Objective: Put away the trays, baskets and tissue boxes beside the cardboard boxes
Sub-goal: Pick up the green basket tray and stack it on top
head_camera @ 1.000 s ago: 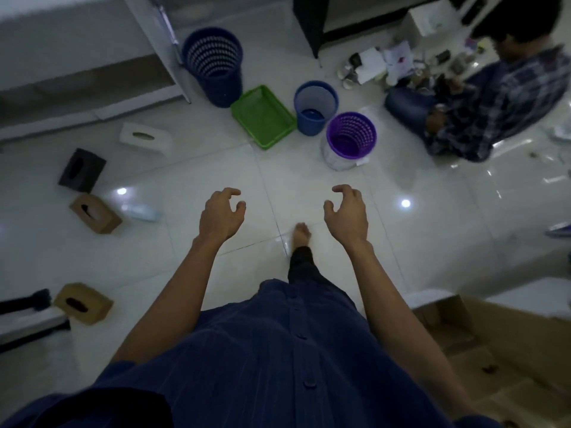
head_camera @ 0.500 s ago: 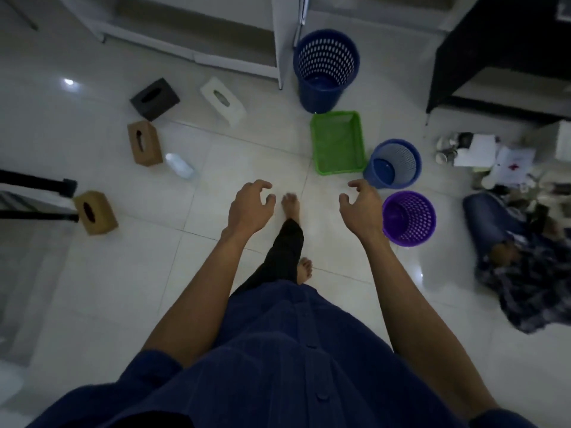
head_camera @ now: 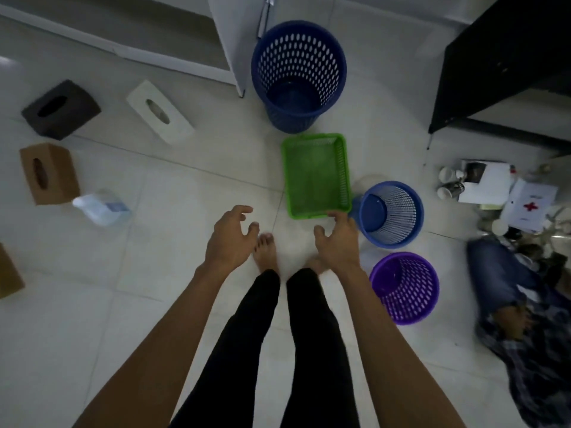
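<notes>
1. Two bare hands reach out in front, both empty. The left hand [head_camera: 230,239] hangs over the floor [head_camera: 148,304] with its fingers loosely curled and spread. The right hand [head_camera: 338,242] is likewise half-open, its fingertips level with the near rim of the green tray [head_camera: 316,176]; whether they touch the rim I cannot tell.
2. Within the last second the person has walked up to the cluster. The tray lay well ahead of the hands then and now sits just beyond the bare feet. A cardboard box seen at the lower right a second ago has dropped out of view, so it probably lies behind the person.
3. The tray looks like the first pick. Nothing appears put away yet, and each carry will likely need a turn back.
4. The large blue basket [head_camera: 298,72] stands upright just beyond the tray's far end. The small blue basket [head_camera: 389,211] sits against or just beside the tray's near right corner, and the purple basket [head_camera: 404,285] stands next to that one, nearer the person.
5. Well apart on the left lie the black tissue box [head_camera: 60,109], the white tissue box [head_camera: 159,111] and the brown tissue box [head_camera: 48,174], with a plastic bottle [head_camera: 100,206] near the brown one.
6. The small blue basket crowds the right hand's side of the tray. A seated person [head_camera: 525,304] with cups and papers [head_camera: 482,186] takes up the floor on the right.
</notes>
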